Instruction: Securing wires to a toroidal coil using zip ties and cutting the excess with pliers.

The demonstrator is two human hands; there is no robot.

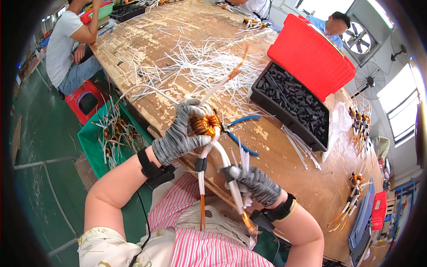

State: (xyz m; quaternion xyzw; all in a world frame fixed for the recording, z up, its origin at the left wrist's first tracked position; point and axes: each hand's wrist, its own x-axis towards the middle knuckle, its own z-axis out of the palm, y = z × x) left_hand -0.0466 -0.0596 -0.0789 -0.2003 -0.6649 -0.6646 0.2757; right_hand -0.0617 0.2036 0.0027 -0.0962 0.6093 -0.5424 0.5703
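My left hand (175, 135), in a grey knit glove, is closed around a ring-shaped copper coil (205, 125). White-sleeved leads run from the coil; two of them hang toward me and end in bare copper strands (202, 212). A black sleeve (201, 164) sits on the left one. My right hand (260, 183), gloved alike, pinches the other white-sleeved lead (237, 196) near a dark sleeve. Several thin white strips (244, 158) stick up from the right hand's grip. Just beyond the coil, blue-handled pliers (244, 119) lie on the table.
Loose white strips (191, 62) cover the middle of the wooden table (284, 178). At the right stands a black bin (289, 113) of short black tubes, beside a red bin (307, 53). A green crate (89, 138) with coils is at my left. Other people (66, 40) sit around the table.
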